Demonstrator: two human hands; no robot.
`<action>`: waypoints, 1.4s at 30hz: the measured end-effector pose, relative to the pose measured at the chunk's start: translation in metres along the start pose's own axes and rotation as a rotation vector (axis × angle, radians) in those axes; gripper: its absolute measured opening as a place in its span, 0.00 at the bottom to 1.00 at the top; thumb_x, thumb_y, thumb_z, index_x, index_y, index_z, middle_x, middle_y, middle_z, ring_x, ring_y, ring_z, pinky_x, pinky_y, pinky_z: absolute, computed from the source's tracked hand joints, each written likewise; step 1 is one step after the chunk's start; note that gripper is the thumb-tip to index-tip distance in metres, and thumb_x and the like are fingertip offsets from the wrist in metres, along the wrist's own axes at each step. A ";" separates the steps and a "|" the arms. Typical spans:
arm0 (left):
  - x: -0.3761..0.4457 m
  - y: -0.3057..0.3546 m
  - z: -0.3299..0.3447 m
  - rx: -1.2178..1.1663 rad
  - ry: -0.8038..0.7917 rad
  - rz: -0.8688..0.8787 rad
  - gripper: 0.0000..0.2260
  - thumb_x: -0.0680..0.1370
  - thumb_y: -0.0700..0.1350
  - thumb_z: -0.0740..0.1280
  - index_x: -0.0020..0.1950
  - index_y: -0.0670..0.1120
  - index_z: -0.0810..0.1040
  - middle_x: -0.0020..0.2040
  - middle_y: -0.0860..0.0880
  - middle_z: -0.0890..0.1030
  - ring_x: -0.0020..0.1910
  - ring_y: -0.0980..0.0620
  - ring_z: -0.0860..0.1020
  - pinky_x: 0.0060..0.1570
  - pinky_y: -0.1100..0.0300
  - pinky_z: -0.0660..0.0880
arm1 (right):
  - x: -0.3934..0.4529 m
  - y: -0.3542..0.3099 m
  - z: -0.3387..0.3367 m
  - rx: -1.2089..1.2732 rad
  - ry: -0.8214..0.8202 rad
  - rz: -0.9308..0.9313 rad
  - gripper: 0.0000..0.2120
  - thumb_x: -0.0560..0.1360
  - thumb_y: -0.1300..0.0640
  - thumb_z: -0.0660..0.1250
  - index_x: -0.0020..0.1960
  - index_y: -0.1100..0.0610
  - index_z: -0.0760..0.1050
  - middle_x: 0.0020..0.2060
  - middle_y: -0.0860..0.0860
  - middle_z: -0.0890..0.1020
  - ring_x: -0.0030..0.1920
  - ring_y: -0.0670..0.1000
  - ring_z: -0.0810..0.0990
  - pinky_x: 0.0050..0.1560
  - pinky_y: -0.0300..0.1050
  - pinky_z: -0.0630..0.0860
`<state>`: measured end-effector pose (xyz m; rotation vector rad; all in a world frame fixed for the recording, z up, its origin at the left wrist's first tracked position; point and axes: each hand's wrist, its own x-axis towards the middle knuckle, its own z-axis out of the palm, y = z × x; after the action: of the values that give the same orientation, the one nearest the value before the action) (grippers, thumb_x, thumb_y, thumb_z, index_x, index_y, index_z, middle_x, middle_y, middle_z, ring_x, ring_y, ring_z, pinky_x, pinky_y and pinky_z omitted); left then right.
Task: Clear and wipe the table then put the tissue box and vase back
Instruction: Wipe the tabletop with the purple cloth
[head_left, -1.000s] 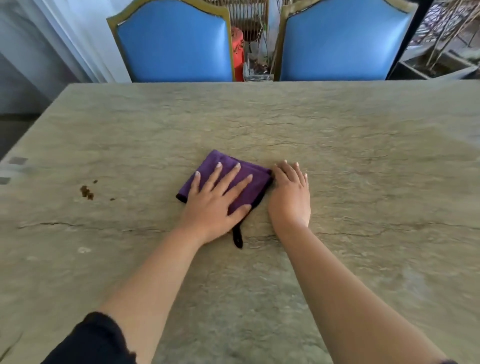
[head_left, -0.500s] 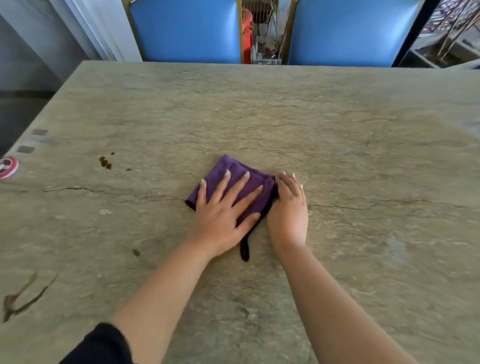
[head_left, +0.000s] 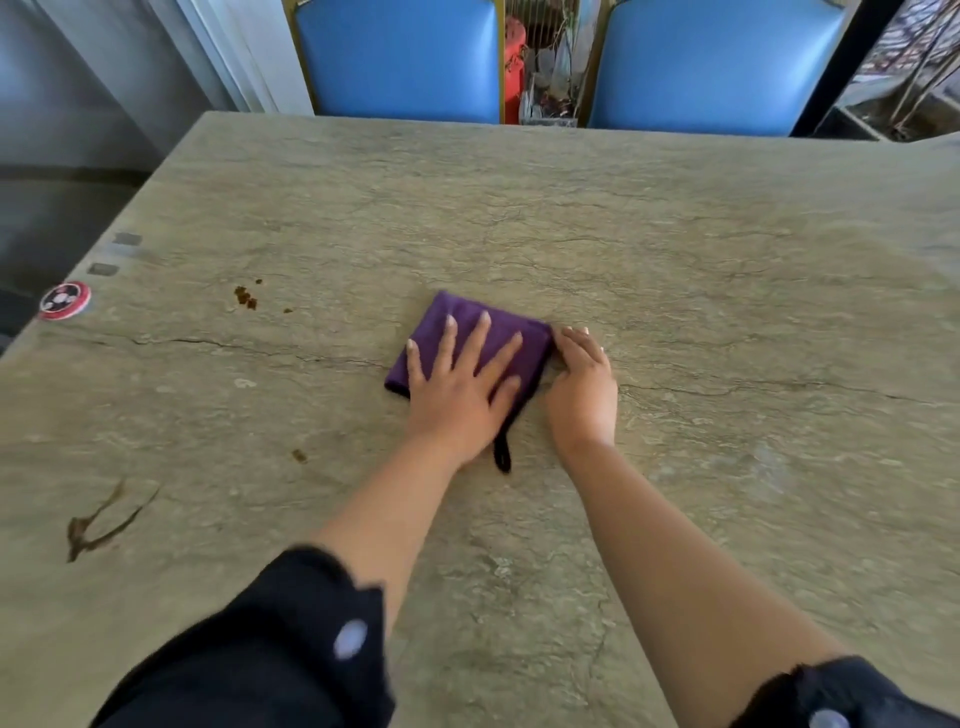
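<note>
Seen from above, the person's left hand lay flat on a folded purple cloth, its fingers straight and spread wide, pressing the cloth onto the table. The right hand rested on the table just beside the cloth's right edge, its fingers together, lightly bent and touching that edge; whether they pinched the fabric could not be told. Both forearms were bare, with dark sleeves pushed up near the elbows. The cloth was a small, neat square near the middle of the greenish stone tabletop, with a short black loop trailing from its near side between the two wrists. Brown crumbs and a brown smear marked the table to the left.
</note>
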<state>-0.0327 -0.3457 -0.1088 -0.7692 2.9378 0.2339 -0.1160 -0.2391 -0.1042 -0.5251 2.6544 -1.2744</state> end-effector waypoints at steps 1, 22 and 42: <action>-0.026 0.000 0.002 0.015 0.006 0.075 0.23 0.80 0.63 0.43 0.75 0.68 0.44 0.79 0.58 0.42 0.78 0.47 0.38 0.71 0.34 0.39 | -0.005 0.000 -0.004 0.019 -0.009 0.017 0.27 0.73 0.74 0.52 0.69 0.60 0.71 0.71 0.54 0.70 0.74 0.50 0.61 0.74 0.40 0.55; -0.178 -0.027 0.016 0.077 -0.089 0.481 0.24 0.79 0.65 0.41 0.75 0.67 0.40 0.79 0.57 0.39 0.77 0.47 0.36 0.69 0.31 0.36 | -0.186 0.010 -0.023 -0.242 0.121 0.185 0.26 0.75 0.69 0.53 0.72 0.59 0.66 0.75 0.53 0.62 0.78 0.53 0.50 0.77 0.47 0.46; -0.240 -0.139 0.009 0.123 -0.125 0.873 0.24 0.80 0.64 0.49 0.76 0.66 0.49 0.79 0.58 0.47 0.78 0.50 0.42 0.71 0.38 0.38 | -0.225 -0.038 0.022 -0.268 0.053 0.220 0.18 0.82 0.55 0.51 0.68 0.55 0.71 0.76 0.55 0.61 0.77 0.55 0.50 0.77 0.52 0.44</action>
<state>0.2449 -0.3488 -0.1034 0.5565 2.9175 0.1411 0.1083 -0.1930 -0.0923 -0.2233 2.8491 -0.8899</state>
